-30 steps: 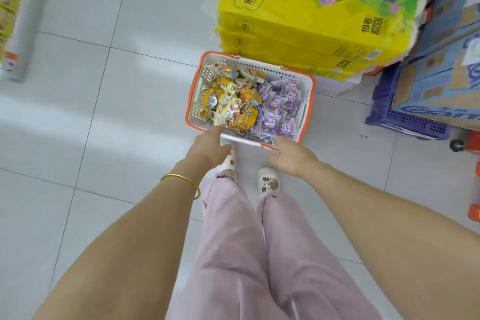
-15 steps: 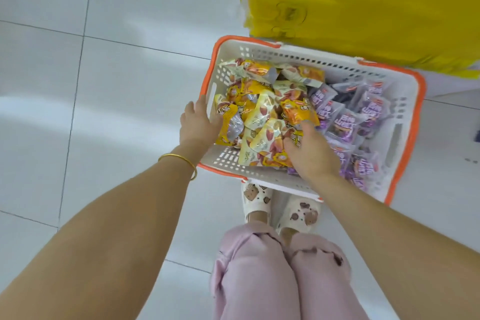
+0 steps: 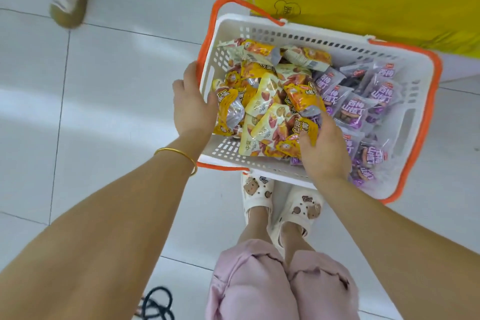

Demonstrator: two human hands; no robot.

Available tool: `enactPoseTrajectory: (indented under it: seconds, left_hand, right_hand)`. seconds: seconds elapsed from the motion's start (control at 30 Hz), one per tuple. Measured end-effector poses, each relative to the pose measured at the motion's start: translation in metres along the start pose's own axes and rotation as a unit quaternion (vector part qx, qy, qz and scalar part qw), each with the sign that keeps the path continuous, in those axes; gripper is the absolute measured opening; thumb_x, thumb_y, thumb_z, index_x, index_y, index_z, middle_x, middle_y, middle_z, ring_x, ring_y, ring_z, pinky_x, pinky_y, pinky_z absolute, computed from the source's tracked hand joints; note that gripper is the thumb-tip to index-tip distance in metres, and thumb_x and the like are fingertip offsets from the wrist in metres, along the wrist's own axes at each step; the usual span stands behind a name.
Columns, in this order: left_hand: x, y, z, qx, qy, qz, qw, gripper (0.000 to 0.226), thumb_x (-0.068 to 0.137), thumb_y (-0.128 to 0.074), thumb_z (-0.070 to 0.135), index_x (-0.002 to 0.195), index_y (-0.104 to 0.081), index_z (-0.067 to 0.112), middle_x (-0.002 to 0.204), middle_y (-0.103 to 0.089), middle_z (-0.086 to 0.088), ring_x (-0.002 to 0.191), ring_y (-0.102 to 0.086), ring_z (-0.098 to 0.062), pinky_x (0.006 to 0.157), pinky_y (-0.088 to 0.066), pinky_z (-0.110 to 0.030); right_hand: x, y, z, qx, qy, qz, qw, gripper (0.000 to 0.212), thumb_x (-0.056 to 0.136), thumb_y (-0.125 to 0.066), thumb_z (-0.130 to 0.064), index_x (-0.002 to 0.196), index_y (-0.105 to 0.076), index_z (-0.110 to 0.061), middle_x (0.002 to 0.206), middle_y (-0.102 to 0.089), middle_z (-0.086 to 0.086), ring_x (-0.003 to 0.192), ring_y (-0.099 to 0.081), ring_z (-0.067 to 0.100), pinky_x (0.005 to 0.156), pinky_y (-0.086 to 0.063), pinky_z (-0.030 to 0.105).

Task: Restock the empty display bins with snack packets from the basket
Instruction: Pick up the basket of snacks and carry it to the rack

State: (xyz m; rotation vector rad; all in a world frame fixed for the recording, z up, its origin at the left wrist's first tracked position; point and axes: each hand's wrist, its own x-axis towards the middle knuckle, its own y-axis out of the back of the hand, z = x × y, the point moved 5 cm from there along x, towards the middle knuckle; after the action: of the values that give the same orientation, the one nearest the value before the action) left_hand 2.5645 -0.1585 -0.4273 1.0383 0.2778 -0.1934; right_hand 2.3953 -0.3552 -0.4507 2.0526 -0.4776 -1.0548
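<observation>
As right hand (image 3: 324,153) grips packets (image 3: 302,134), shoe (image 3: 71,5) nearby

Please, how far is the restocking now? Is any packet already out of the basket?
Done: nothing visible; no bins in view, and the basket on the floor looks full. In hand: the right hand gathers yellow packets; the left hand straddles the basket's left wall. Left: lifting packets, also the purple packets, into the bins.

Within 1 s the left hand (image 3: 193,109) moved up the basket (image 3: 311,34), the right hand (image 3: 324,153) grasped yellow packets (image 3: 270,109) (shoe (image 3: 72,0) appeared).
</observation>
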Motion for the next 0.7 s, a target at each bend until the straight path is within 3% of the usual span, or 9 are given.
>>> enactPoseTrajectory:
  seconds: [0.07, 0.17, 0.43, 0.6, 0.7]
  left_hand:
    - [-0.008, 0.010, 0.027, 0.021, -0.047, -0.016, 0.999, 0.056, 0.089, -0.053, 0.024, 0.140, -0.031, 0.032, 0.120, -0.045, -0.006, 0.088, -0.057, -0.028, 0.069, -0.049, -0.039]
    - [-0.017, 0.008, 0.067, 0.047, -0.131, -0.056, 0.989, 0.056, 0.090, -0.053, 0.027, 0.141, -0.030, 0.036, 0.119, -0.046, -0.006, 0.090, -0.058, -0.028, 0.067, -0.052, -0.043]
    - [-0.044, -0.026, 0.115, 0.074, -0.169, -0.052, 0.981, 0.052, 0.088, -0.055, 0.027, 0.137, -0.036, 0.032, 0.122, -0.045, -0.009, 0.093, -0.058, -0.033, 0.070, -0.050, -0.043]
    - [-0.062, -0.047, 0.133, 0.053, -0.180, -0.045, 0.981, 0.050, 0.090, -0.055, 0.025, 0.137, -0.039, 0.030, 0.122, -0.045, -0.010, 0.091, -0.056, -0.029, 0.063, -0.046, -0.036]
    - [-0.067, -0.054, 0.138, 0.060, -0.188, -0.048, 0.979, 0.051, 0.089, -0.056, 0.023, 0.137, -0.038, 0.029, 0.121, -0.045, -0.009, 0.084, -0.055, -0.026, 0.058, -0.040, -0.032]
  right_hand:
    - [-0.004, 0.013, 0.007, -0.003, -0.020, 0.012, 1.000, 0.059, 0.093, -0.050, -0.033, 0.145, -0.028, -0.019, 0.137, -0.044, 0.013, 0.121, -0.045, 0.034, 0.081, -0.043, 0.042]
    - [-0.002, 0.037, 0.026, -0.024, -0.062, 0.038, 0.997, 0.061, 0.091, -0.052, -0.029, 0.146, -0.027, -0.021, 0.139, -0.038, 0.016, 0.124, -0.039, 0.036, 0.089, -0.040, 0.046]
    - [0.015, 0.066, 0.106, -0.088, -0.200, 0.045, 0.975, 0.062, 0.095, -0.044, -0.036, 0.149, -0.014, -0.028, 0.157, 0.002, 0.016, 0.138, -0.018, 0.037, 0.105, -0.028, 0.049]
    - [0.026, 0.065, 0.139, -0.030, -0.243, 0.014, 0.970, 0.066, 0.097, -0.043, -0.038, 0.150, -0.006, -0.030, 0.158, 0.007, 0.015, 0.140, -0.016, 0.040, 0.107, -0.026, 0.052]
    - [0.031, 0.061, 0.148, 0.024, -0.226, -0.027, 0.973, 0.068, 0.096, -0.045, -0.041, 0.150, -0.005, -0.033, 0.158, -0.003, 0.011, 0.137, -0.023, 0.039, 0.107, -0.028, 0.050]
